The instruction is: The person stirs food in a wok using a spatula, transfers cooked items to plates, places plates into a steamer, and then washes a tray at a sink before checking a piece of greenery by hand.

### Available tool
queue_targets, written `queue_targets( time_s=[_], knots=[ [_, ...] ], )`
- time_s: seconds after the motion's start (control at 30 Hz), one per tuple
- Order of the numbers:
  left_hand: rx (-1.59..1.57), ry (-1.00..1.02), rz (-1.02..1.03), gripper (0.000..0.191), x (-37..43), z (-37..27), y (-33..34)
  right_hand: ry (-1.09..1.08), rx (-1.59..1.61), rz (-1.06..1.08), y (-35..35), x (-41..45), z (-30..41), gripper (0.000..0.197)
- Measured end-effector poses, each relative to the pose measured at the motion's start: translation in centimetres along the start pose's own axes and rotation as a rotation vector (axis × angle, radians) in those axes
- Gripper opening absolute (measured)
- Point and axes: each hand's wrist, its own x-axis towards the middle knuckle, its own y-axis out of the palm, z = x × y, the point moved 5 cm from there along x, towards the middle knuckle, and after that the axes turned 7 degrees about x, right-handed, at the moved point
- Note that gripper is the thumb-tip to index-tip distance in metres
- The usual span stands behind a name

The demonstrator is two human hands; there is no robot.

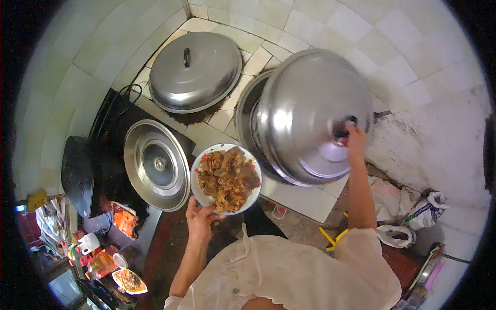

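My left hand (200, 212) grips the lower left rim of a white bowl (195, 186). Brown cooked pieces of food (228, 178), with bits of red among them, fill the bowl. On the right, my right hand (354, 139) has hold of the dark knob of a large domed metal lid (298, 116). That lid sits tilted and shifted to the right over a big round pan (244, 104) set in the tiled stove top, so the pan's left edge shows. What lies inside the pan is mostly hidden by the lid.
Another metal lid (201, 85) covers the back left of the tiled stove top (255, 58). A shallow metal basin (135, 170) rests on the dark counter at left. Bottles (101, 264) and an orange packet (124, 219) stand lower left. White sacks (387, 197) lie at right.
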Motion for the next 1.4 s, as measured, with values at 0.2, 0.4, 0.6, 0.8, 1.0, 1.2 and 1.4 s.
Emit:
queue_targets(
  time_s=[0.2,0.4,0.6,0.8,1.0,1.2,1.4],
  knots=[
    [0.048,-0.061,0.097,0.045,1.3,1.0,0.9,-0.212,0.006,-0.235,-17.0,-2.3,3.0,0.027],
    [0.017,-0.159,0.22,0.043,7.5,2.7,7.5,-0.269,0.12,-0.288,-20.8,-6.4,5.6,0.025],
    [0.09,-0.118,0.37,0.046,18.7,3.4,15.5,-0.265,0.279,-0.369,-21.1,-8.4,4.0,0.026],
    [0.166,-0.055,0.523,0.04,30.5,2.5,22.5,-0.295,0.376,-0.437,-21.2,-8.7,3.2,0.029],
    [0.259,-0.018,0.453,0.041,35.9,3.1,26.9,-0.24,0.337,-0.539,-22.9,-8.1,1.3,0.033],
    [0.283,-0.056,0.373,0.046,38.8,5.5,27.8,-0.199,0.338,-0.543,-21.1,-7.4,1.4,0.028],
    [0.276,-0.155,0.432,0.069,39.2,7.1,28.4,-0.225,0.287,-0.503,-19.1,-6.6,1.9,0.028]
  ],
)
